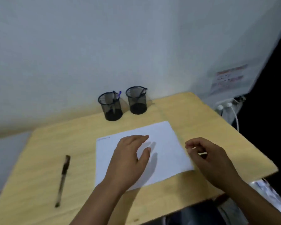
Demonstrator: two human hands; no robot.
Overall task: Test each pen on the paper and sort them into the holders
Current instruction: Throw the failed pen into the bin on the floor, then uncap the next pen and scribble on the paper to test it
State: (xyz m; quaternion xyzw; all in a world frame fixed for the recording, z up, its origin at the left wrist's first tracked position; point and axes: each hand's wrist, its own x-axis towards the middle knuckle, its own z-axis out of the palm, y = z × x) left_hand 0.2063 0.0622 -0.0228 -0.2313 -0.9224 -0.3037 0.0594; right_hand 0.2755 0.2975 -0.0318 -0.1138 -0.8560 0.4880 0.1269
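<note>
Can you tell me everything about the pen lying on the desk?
The dark slim pen lies flat on the pale wooden desk, left of the white sheet of paper and apart from it. It looks dark brown or black, with a darker band below its far end, and runs nearly lengthwise, its near end towards the desk's front edge. The blur hides whether it is capped. Only the desk touches it; neither hand does.

Two mesh holders [111,106] [137,100] (each with pens inside), one loose pen [63,177], one paper sheet [165,137], two hands [128,161] [208,159].
</note>
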